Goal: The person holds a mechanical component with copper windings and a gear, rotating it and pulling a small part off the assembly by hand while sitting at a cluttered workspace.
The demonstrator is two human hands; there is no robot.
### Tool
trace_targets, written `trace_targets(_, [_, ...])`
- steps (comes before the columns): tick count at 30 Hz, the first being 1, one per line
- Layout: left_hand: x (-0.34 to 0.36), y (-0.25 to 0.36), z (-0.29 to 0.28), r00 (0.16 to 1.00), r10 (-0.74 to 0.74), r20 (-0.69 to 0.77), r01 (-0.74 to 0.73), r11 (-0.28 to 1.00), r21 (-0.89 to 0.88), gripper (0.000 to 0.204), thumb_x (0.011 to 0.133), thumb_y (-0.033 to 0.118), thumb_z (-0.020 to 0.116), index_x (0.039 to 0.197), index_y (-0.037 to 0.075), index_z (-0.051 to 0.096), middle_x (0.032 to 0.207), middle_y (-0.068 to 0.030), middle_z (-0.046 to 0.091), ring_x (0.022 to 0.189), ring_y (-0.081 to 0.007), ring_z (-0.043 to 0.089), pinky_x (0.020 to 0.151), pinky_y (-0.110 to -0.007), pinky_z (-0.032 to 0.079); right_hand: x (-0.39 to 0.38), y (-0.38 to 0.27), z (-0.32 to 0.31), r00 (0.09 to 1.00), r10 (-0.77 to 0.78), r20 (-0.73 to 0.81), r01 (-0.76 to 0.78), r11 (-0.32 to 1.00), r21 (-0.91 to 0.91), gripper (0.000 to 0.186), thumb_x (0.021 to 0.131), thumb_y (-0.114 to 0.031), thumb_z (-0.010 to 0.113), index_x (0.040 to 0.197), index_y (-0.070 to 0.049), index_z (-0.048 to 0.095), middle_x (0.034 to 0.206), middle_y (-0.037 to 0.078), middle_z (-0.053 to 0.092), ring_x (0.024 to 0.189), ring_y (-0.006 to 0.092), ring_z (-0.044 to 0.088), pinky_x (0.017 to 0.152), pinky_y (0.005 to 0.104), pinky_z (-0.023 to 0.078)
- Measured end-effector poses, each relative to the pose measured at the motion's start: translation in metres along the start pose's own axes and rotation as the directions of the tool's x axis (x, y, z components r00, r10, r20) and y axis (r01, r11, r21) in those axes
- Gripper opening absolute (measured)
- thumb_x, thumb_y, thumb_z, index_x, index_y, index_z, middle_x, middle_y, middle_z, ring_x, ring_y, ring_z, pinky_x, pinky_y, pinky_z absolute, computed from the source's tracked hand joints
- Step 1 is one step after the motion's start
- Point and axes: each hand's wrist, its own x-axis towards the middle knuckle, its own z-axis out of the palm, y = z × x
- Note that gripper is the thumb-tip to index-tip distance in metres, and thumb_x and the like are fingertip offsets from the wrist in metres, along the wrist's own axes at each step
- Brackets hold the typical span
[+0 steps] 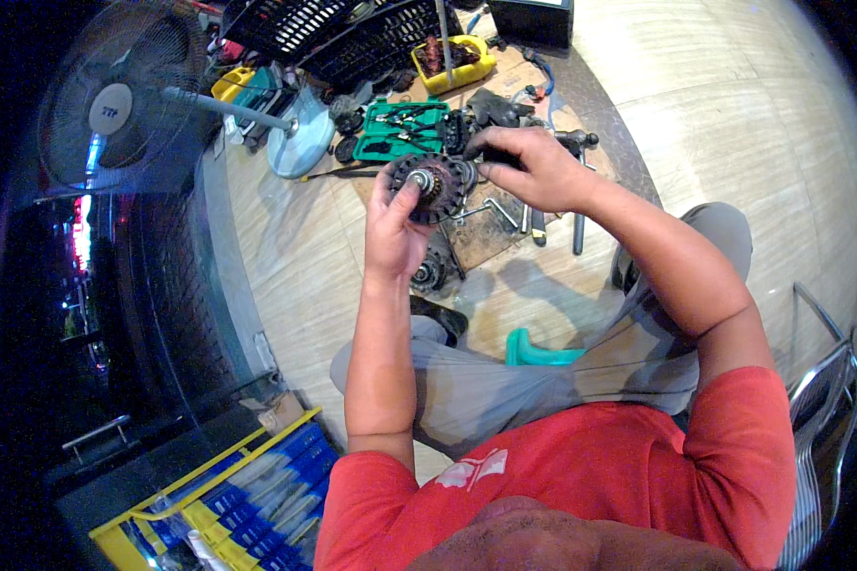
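My left hand (397, 224) is closed around a dark, finned wheel (432, 188) with a metal shaft end, which looks like part of a motor. The thumb presses near its hub. Just to the right, my right hand (535, 169) has its index finger and thumb apart, with the dark fingertips close to the wheel's far side. Nothing plainly shows between them. Beneath the left hand, another round dark machine part (430, 271) lies on the floor. Hex keys (490, 211) and a hammer (578, 190) lie on the stained cardboard (490, 247) below my hands.
Beyond my hands lies an open green tool case (402, 130) with pliers. A yellow container (455, 65) and black crates (352, 43) stand behind it. A fan (290, 128) is at the left. A green stool (533, 350) shows between my legs; a metal chair (828, 390) stands right.
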Motion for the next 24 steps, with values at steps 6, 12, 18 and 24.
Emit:
trace_targets(6, [0.006,0.002,-0.017,0.983,0.106,-0.150,-0.097,0.993,0.066,0.035,0.095,0.026,0.049,0.122,0.003,0.051,0.117,-0.0130,0.060,0.108,-0.0264,0.059,0.092,-0.044,0.049,0.000,-0.002,-0.003,0.988,-0.041,0.146,0.049,0.997,-0.052,0.019,0.086,-0.020,0.061,0.093,-0.002,0.063,0.080,0.017,0.064,0.077,0.0357,0.063,0.067,0.0417,0.050])
trace_targets(12, [0.013,0.011,-0.026,0.943,0.151,-0.297,-0.201,0.969,-0.146,0.028,0.093,0.022,0.051,0.113,0.002,0.055,0.113,-0.0117,0.062,0.101,-0.0269,0.062,0.087,-0.046,0.051,-0.003,0.003,-0.003,0.961,0.075,0.266,0.015,0.947,-0.321,0.018,0.088,-0.021,0.059,0.092,-0.004,0.063,0.082,0.016,0.064,0.078,0.0366,0.062,0.066,0.0451,0.048])
trace_targets(18, [0.006,0.032,-0.025,0.918,0.204,-0.340,-0.294,0.925,-0.241,0.039,0.091,0.028,0.051,0.120,0.003,0.052,0.120,-0.0149,0.059,0.112,-0.0336,0.056,0.096,-0.053,0.045,-0.002,0.014,-0.001,0.959,0.188,0.212,-0.072,0.885,-0.459,0.020,0.090,-0.025,0.056,0.094,-0.006,0.063,0.081,0.016,0.064,0.078,0.0375,0.061,0.066,0.0471,0.047])
trace_targets(24, [0.002,0.046,-0.027,0.880,0.246,-0.407,-0.361,0.902,-0.235,0.038,0.089,0.027,0.054,0.117,0.002,0.054,0.118,-0.0159,0.060,0.111,-0.0336,0.057,0.098,-0.053,0.044,-0.001,0.031,-0.010,0.963,0.214,0.166,-0.094,0.839,-0.536,0.019,0.091,-0.026,0.053,0.098,-0.010,0.061,0.082,0.017,0.064,0.077,0.0384,0.061,0.067,0.0480,0.048])
